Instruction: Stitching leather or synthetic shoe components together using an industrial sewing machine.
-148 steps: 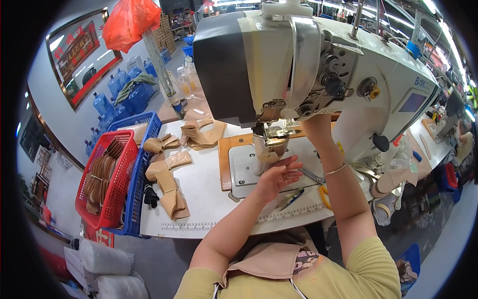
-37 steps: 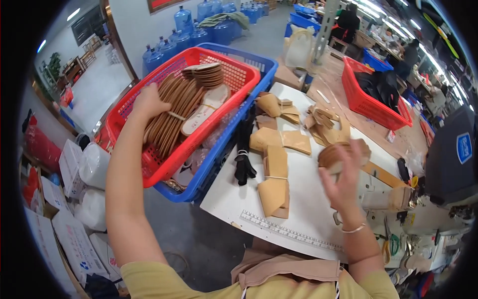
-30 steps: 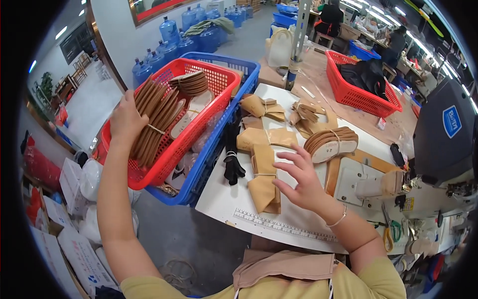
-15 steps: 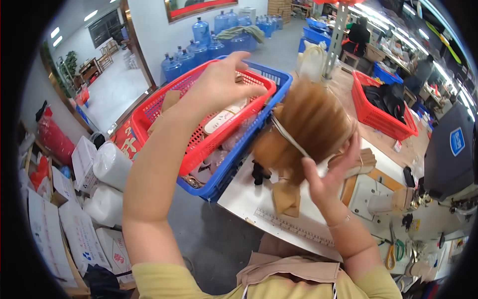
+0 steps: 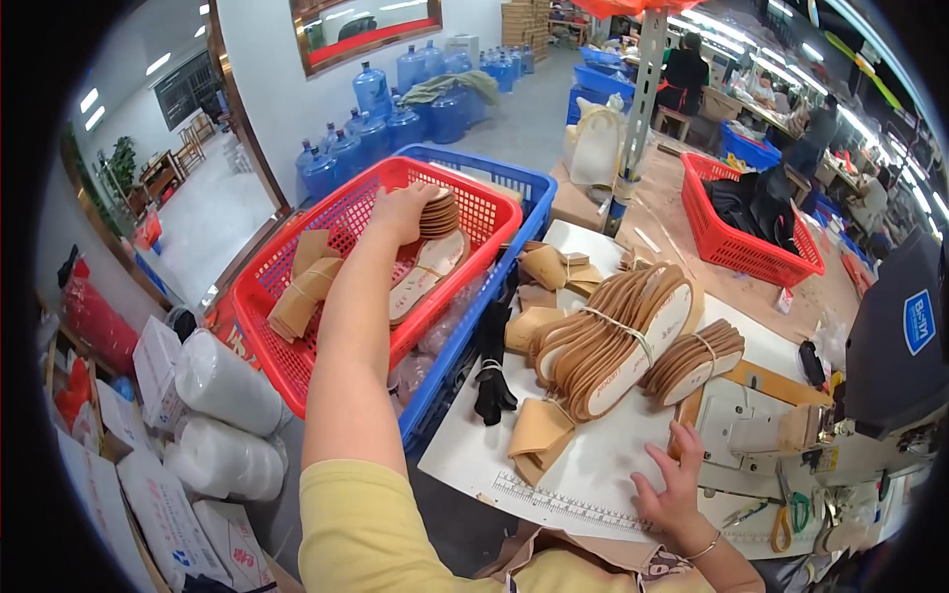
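Observation:
My left hand (image 5: 400, 212) reaches into the red basket (image 5: 326, 385), its fingers closed round the far end of a bundle of brown shoe insoles (image 5: 442, 217). A band crosses the pale insole on that bundle. Folded tan leather pieces (image 5: 304, 296), tied together, lie in the same basket. Over the white tabletop (image 5: 554, 489), my right hand (image 5: 675, 479) hangs open and empty, fingers spread. Just beyond it rest a large banded bundle of insoles (image 5: 613, 341) and a smaller banded one (image 5: 697, 361). A folded tan leather piece (image 5: 542, 435) and black straps (image 5: 492, 390) lie beside them.
Beneath the red basket sits a blue crate (image 5: 539, 198). A sewing machine (image 5: 761, 425) and orange-handled scissors (image 5: 781, 529) are at the right. Another red basket (image 5: 751, 232) holds black pieces. White plastic-wrapped rolls (image 5: 227, 381) and cartons stand on the left; a metal post (image 5: 638, 119) rises behind.
The large insole bundle, blurred in the air by my right hand before, now lies on the table. My right hand has drawn back toward me; my left has gone down into the basket onto another bundle.

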`<state>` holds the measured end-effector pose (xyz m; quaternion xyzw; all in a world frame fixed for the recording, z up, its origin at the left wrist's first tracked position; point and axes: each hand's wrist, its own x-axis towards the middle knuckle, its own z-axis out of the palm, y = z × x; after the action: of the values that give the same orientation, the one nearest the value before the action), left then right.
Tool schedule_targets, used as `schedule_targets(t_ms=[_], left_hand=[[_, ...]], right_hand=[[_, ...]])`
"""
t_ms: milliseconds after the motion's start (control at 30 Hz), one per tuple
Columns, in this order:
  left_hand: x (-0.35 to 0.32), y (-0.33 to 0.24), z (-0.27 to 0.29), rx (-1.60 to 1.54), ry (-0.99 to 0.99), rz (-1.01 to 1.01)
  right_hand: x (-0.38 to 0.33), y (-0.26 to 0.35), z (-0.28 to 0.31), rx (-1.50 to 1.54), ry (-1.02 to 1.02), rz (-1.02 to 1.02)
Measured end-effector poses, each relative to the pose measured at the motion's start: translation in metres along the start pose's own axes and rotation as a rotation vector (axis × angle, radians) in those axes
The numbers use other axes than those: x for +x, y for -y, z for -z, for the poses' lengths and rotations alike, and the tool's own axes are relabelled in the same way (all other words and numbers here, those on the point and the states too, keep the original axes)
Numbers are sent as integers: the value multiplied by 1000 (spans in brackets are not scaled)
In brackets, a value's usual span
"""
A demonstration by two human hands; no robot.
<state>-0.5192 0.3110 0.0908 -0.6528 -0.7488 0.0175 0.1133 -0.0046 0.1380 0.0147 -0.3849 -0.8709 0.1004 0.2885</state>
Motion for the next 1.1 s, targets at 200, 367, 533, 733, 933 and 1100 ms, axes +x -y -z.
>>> schedule_targets(t_ms=[200, 367, 533, 733, 933, 1100], left_hand=[[6, 13, -15, -700, -117, 267], [29, -1, -52, -1276, -466, 866], [34, 1, -60, -2031, -632, 827], [5, -12, -20, -1756, -413, 740], [-49, -2, 23, -1881, -171, 767], [-74, 4, 23, -1861, -148, 745]], right_hand=[[10, 4, -3, 86, -22, 100], [8, 9, -4, 98, -27, 198], [49, 54, -38, 352, 206, 515], [142, 177, -151, 235, -41, 1042], [139, 165, -175, 114, 315, 954], [142, 157, -162, 207, 312, 967]])
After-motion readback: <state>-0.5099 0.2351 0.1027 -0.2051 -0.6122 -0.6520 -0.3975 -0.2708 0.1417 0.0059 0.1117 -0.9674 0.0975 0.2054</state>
